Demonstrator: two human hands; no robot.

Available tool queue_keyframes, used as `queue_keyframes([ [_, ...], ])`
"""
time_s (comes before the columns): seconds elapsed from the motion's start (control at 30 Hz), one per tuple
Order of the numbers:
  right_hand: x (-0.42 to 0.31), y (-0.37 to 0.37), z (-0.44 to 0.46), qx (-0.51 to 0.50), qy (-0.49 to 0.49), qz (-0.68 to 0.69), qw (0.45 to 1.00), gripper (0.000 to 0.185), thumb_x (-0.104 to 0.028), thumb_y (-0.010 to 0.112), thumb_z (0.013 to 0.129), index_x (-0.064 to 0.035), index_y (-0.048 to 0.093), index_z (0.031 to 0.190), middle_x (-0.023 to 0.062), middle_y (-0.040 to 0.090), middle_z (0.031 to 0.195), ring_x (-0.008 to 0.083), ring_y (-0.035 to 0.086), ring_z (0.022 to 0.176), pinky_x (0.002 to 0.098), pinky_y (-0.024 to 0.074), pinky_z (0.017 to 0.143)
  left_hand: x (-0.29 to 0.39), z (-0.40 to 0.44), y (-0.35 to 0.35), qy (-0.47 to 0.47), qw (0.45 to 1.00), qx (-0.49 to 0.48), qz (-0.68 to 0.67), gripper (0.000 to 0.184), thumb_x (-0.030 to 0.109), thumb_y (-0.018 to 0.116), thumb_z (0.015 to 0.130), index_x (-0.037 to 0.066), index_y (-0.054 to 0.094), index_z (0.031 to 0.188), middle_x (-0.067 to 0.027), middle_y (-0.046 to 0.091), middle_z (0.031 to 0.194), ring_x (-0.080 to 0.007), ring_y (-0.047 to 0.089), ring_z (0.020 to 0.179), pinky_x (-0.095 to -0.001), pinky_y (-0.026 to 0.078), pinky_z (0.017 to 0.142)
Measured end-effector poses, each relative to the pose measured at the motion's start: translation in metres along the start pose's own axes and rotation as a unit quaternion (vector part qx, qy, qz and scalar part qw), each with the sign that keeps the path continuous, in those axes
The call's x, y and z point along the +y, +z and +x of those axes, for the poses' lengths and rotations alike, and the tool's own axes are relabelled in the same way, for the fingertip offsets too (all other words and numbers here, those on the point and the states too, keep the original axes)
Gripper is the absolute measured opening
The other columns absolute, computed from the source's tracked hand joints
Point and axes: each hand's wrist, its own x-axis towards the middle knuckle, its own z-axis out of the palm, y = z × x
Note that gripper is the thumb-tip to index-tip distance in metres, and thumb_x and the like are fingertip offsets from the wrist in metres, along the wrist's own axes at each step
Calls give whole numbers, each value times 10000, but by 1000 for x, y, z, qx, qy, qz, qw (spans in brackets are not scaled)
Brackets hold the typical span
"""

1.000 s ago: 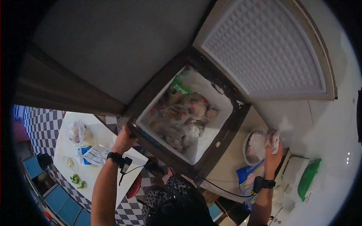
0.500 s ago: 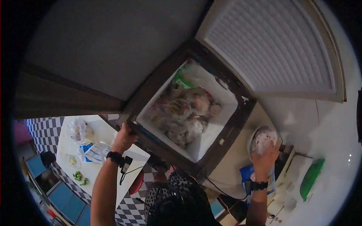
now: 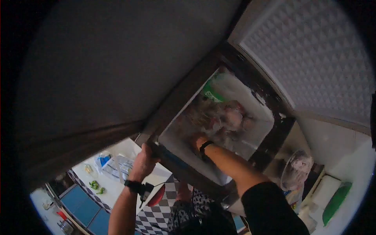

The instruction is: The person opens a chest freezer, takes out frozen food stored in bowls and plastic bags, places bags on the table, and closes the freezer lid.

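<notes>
The left hand [image 3: 146,161] grips the freezer rim [image 3: 176,163]; the right hand [image 3: 200,141], grasp unclear, is inside, packages [image 3: 233,118] beside it.

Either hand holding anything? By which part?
Left hand: at the left corner of the freezer; grip or mere rest can't be told. Right hand: down inside, too dim and blurred there to tell whether it holds anything.

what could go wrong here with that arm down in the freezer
The raised lid might drop onto the right arm, which reaches over the rim into the freezer.

The right hand is partly hidden among the contents, so it could snag something unseen.

Pulling back, the elbow might knock the bowl beside the freezer.
</notes>
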Motion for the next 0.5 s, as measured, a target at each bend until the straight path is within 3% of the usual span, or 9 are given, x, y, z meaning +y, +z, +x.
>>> queue_keyframes([
  [0.07,12,36,31,-86,105,-120,983,317,-179,545,961,-106,739,1201,170,714,1214,364,694,1085,495,542,896,15,-6,-2,13,1000,11,-24,569,89,815,804,38,369,1153,-303,664,975,-562,626,1013,-559,504,814],
  [0.1,8,42,31,-83,107,-115,984,317,-179,545,961,-106,739,1201,170,714,1214,364,694,1085,495,542,896,20,-5,-2,-23,999,10,-20,556,83,816,805,35,372,1135,-289,659,952,-555,630,980,-550,503,795],
  [0.13,2,47,29,-64,103,-199,973,307,-185,542,965,-116,749,1180,162,723,1171,370,697,1036,532,542,844,13,-3,-2,-21,1000,8,-15,556,83,816,805,35,372,1135,-289,659,952,-555,630,980,-550,503,795],
  [0.2,-2,59,29,-45,98,-280,954,299,-191,539,968,-127,759,1160,154,732,1129,376,701,987,569,543,792,1,-3,1,35,999,-4,2,568,-17,726,853,55,358,1280,-149,634,962,-247,644,766,-400,543,661],
  [0.27,-1,66,32,-58,90,-309,945,290,-181,554,952,-108,757,1146,147,731,1072,386,691,928,621,528,691,1,-4,1,21,1000,0,10,573,-10,732,842,52,367,1279,-127,639,929,-237,630,750,-396,541,658],
  [0.33,5,68,40,-96,92,-310,941,292,-185,562,946,-91,753,1146,154,729,1077,392,689,942,623,524,673,16,-5,-2,-56,997,-3,45,564,-3,737,835,38,376,1267,-120,643,907,-235,638,758,-393,539,657],
  [0.4,9,83,54,-134,91,-309,937,296,-190,571,941,-74,749,1146,161,727,1082,397,688,956,626,521,655,10,-4,1,-27,999,3,20,558,5,743,835,32,379,1256,-128,645,896,-246,651,762,-401,542,662],
  [0.47,4,114,65,-134,188,-387,893,290,-195,581,940,-85,753,1145,171,726,1091,412,685,975,625,523,656,13,-7,-1,-3,1000,9,-3,552,12,750,834,26,381,1244,-137,646,885,-256,664,766,-408,544,667],
  [0.5,4,119,63,-134,186,-385,894,290,-195,581,940,-85,753,1145,171,726,1091,412,685,975,625,523,656,26,-9,-3,-18,1000,2,-10,529,34,773,827,28,378,1177,-204,658,928,-391,659,871,-472,529,728],
])
